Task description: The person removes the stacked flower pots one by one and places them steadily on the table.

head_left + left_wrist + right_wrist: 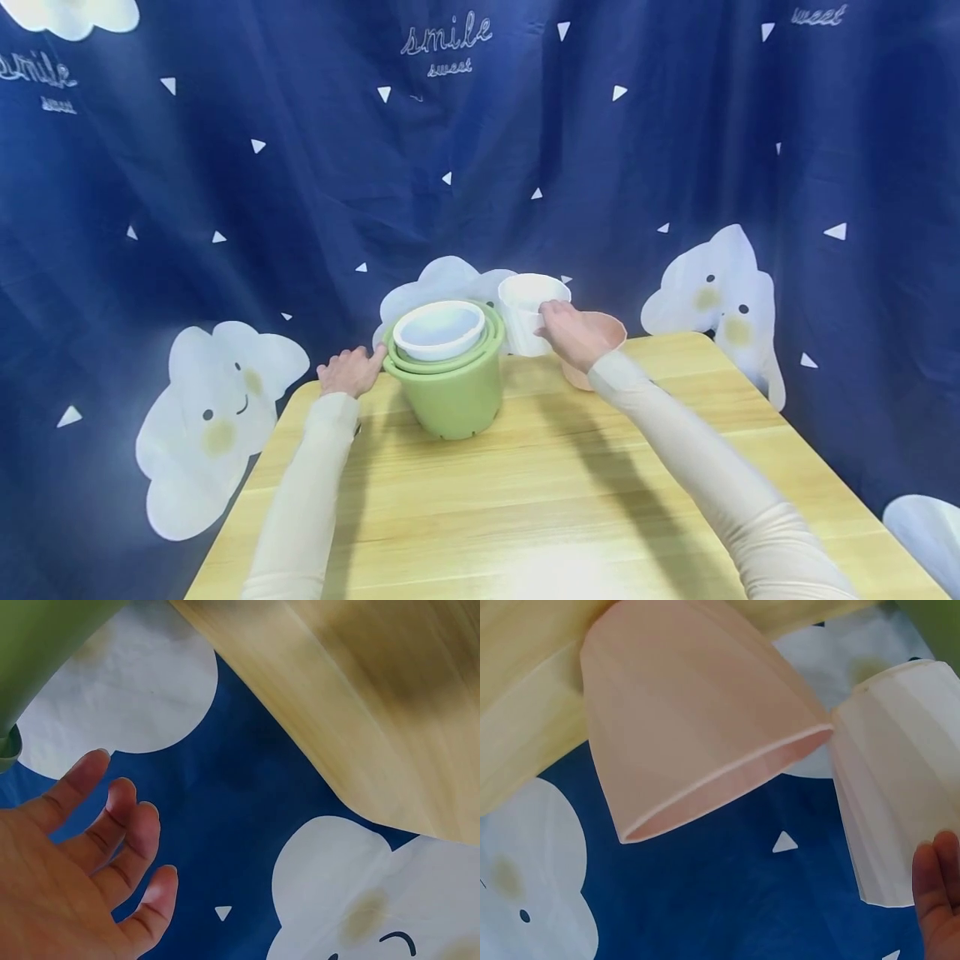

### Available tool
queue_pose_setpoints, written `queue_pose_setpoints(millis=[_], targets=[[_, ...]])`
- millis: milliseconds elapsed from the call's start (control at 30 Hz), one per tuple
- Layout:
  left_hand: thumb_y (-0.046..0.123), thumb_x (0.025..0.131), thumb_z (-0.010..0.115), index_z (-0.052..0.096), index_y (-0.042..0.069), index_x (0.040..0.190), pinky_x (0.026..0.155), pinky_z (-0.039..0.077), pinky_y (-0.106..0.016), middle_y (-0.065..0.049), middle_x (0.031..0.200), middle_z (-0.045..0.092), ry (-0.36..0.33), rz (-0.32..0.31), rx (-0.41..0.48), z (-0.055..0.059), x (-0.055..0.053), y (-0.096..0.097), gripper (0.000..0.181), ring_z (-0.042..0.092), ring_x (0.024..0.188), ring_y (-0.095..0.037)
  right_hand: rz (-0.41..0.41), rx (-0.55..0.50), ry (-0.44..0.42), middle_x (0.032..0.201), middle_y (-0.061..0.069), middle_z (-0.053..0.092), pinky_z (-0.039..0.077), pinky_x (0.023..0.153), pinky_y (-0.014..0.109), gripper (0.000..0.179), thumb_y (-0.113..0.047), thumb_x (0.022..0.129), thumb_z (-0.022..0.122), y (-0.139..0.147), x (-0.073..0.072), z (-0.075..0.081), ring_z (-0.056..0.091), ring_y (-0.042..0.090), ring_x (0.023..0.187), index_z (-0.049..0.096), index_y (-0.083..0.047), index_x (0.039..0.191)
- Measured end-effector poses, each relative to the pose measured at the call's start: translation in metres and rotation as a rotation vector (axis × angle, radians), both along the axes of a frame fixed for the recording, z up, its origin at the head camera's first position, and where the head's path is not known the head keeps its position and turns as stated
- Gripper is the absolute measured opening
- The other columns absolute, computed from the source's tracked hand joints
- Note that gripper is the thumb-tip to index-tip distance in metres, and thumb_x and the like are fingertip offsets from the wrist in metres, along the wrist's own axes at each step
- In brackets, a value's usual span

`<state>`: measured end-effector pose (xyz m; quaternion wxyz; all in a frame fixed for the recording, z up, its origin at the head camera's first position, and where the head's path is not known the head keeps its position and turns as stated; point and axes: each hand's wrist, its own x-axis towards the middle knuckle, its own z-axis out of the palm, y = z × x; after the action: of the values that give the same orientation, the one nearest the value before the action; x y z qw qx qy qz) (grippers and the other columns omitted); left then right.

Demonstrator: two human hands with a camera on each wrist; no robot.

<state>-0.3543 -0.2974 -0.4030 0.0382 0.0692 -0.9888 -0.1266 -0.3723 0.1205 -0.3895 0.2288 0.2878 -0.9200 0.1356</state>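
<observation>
from my remote seat i see two pale sleeves (300,500) reaching in over the wood-grain table (465,500), nearer to me than the green flowerpot (450,400) that stands upright on it. inside that flowerpot sit a smaller green flowerpot (444,365) and, topmost, a round white pot (438,327), mouth up. just left of the green flowerpot i have the left hand (350,372), fingers loosely bent and gripping nothing, thumb at the outer rim; i cannot tell whether it presses there. to the right of the green flowerpot, the right hand (576,333) pinches the rim of a white faceted pot (522,329), which is upright, its base against the curtain in my right wrist view. farther right of the green flowerpot, partly behind that hand, a peach flowerpot (609,329) stands mouth up. behind the green flowerpot hangs the navy curtain (315,150), printed with smiling clouds and white triangles.
</observation>
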Motion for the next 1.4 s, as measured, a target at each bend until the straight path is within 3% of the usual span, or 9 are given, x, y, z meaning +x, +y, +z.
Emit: queue_pose_setpoints(millis=[267, 433, 633, 833, 1000, 1167, 1400], targets=[[0.068, 0.099, 0.012, 0.058, 0.0, 0.139, 0.104, 0.033, -0.071, -0.031, 0.141, 0.057, -0.009, 0.007, 0.026, 0.002, 0.007, 0.002, 0.092, 0.051, 0.13, -0.054, -0.024, 0.046, 0.009, 0.095, 0.012, 0.062, 0.053, 0.083, 0.045, 0.02, -0.019, 0.098, 0.068, -0.001, 0.004, -0.015, 0.06, 0.032, 0.092, 0.057, -0.003, 0.102], [0.068, 0.099, 0.012, 0.059, -0.001, 0.137, 0.104, 0.032, -0.072, -0.031, 0.14, 0.058, -0.001, 0.005, 0.028, 0.002, 0.006, 0.002, 0.091, 0.052, 0.129, -0.054, -0.011, 0.068, 0.05, 0.095, 0.013, 0.062, 0.053, 0.082, 0.045, 0.023, -0.019, 0.098, 0.068, 0.001, 0.004, -0.025, 0.061, 0.033, 0.089, 0.054, -0.002, 0.102], [0.068, 0.099, 0.012, 0.058, 0.0, 0.138, 0.105, 0.032, -0.072, -0.031, 0.142, 0.057, 0.006, 0.008, 0.032, 0.001, 0.006, 0.001, 0.091, 0.051, 0.13, -0.054, -0.002, 0.07, 0.017, 0.092, 0.012, 0.06, 0.053, 0.081, 0.044, 0.023, -0.019, 0.098, 0.069, 0.0, 0.004, -0.037, 0.06, 0.03, 0.085, 0.052, -0.003, 0.1], [0.068, 0.099, 0.012, 0.059, 0.0, 0.137, 0.104, 0.032, -0.072, -0.031, 0.141, 0.057, 0.005, 0.011, 0.035, -0.001, 0.005, 0.001, 0.091, 0.052, 0.13, -0.054, -0.001, 0.135, 0.006, 0.092, 0.01, 0.06, 0.053, 0.08, 0.041, 0.023, -0.021, 0.1, 0.066, -0.002, 0.005, -0.05, 0.06, 0.028, 0.085, 0.053, -0.002, 0.102], [0.067, 0.099, 0.013, 0.06, 0.0, 0.135, 0.103, 0.033, -0.071, -0.03, 0.14, 0.058, 0.008, 0.003, 0.032, 0.001, 0.004, 0.003, 0.09, 0.053, 0.129, -0.054, 0.003, 0.159, 0.051, 0.093, 0.013, 0.062, 0.055, 0.081, 0.042, 0.025, -0.021, 0.099, 0.067, -0.005, 0.006, -0.06, 0.063, 0.03, 0.087, 0.054, 0.0, 0.104], [0.065, 0.1, 0.013, 0.061, 0.0, 0.134, 0.103, 0.033, -0.071, -0.03, 0.14, 0.059, 0.005, 0.004, 0.03, 0.003, 0.005, 0.005, 0.088, 0.054, 0.129, -0.053, 0.002, 0.165, 0.091, 0.091, 0.014, 0.064, 0.055, 0.08, 0.043, 0.026, -0.02, 0.097, 0.071, -0.007, 0.007, -0.066, 0.064, 0.031, 0.085, 0.056, 0.001, 0.102], [0.068, 0.099, 0.012, 0.061, 0.001, 0.135, 0.104, 0.033, -0.071, -0.029, 0.14, 0.058, 0.004, 0.005, 0.032, 0.003, 0.005, 0.004, 0.09, 0.053, 0.13, -0.053, -0.024, 0.161, 0.083, 0.089, 0.013, 0.064, 0.054, 0.078, 0.043, 0.027, -0.02, 0.095, 0.073, -0.008, 0.008, -0.071, 0.063, 0.031, 0.082, 0.057, 0.001, 0.1]])
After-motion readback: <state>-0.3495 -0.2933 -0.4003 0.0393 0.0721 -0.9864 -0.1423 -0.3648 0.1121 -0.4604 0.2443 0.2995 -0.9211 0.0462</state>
